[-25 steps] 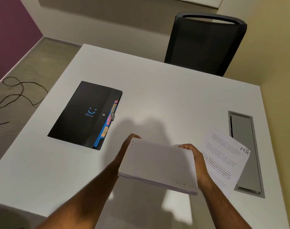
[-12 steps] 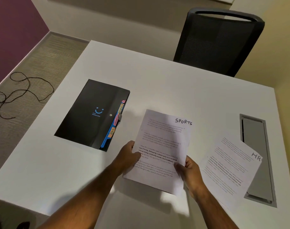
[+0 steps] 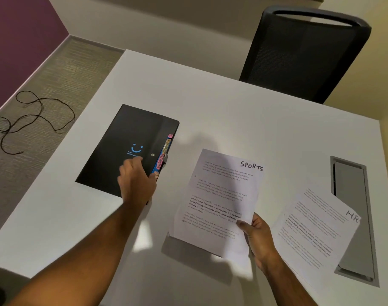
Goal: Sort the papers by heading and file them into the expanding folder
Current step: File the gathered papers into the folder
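A black expanding folder (image 3: 122, 151) with a blue smiley lies closed on the white table (image 3: 233, 111), left of centre, with coloured index tabs (image 3: 164, 154) showing along its right edge. My left hand (image 3: 136, 180) rests on the folder's near right corner, fingers on the cover and thumb by the tabs. My right hand (image 3: 258, 237) pinches the lower right corner of a stack of papers headed SPORTS (image 3: 219, 199) and holds it tilted just above the table. A sheet headed HR (image 3: 314, 228) lies flat to the right.
A grey cable hatch (image 3: 354, 208) is set into the table at the right, partly under the HR sheet. A black mesh chair (image 3: 305, 54) stands at the far side. A thin black cord (image 3: 34, 118) lies on the floor to the left.
My left hand has let go of the SPORTS papers and moved left onto the folder. The papers, seen from the back a second ago, now face me in my right hand alone.
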Available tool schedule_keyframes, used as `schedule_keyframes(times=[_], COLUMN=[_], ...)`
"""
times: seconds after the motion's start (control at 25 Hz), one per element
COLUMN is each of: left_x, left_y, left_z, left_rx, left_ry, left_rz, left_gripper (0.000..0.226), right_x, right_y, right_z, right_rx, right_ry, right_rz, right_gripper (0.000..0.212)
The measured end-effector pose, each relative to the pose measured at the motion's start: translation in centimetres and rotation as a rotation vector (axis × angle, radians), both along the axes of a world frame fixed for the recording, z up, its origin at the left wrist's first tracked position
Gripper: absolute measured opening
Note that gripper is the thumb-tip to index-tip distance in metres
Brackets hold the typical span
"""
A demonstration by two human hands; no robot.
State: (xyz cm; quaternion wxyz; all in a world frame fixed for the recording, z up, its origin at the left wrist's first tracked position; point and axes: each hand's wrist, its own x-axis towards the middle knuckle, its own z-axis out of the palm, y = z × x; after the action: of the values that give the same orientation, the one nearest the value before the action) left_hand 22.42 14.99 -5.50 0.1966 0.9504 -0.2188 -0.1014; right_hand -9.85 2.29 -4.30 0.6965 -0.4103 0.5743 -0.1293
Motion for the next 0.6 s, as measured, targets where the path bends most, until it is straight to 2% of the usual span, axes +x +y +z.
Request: schedule_keyframes(times=[0.12,0.28,0.6], left_x=[1.5,2.2,3.1], left_y=[0.6,1.2,1.8], left_z=[-1.2,-2.1,-2.1], left_rx=[0.228,0.329,0.319], left_ry=[0.037,0.183,0.238], left_rz=[-0.049,-0.027,-0.06], left_gripper=[0.09,0.108,0.101], right_x=[0.1,0.2,0.0], right_y=[-0.1,-0.4,-0.9], right_z=[-0.4,-0.4,-0.4], right_rx=[0.012,0.01,0.003], right_ry=[0.0,0.008,0.027], right_rz=[0.009,0.033,0.052], right_gripper=[0.04,0.04,0.039])
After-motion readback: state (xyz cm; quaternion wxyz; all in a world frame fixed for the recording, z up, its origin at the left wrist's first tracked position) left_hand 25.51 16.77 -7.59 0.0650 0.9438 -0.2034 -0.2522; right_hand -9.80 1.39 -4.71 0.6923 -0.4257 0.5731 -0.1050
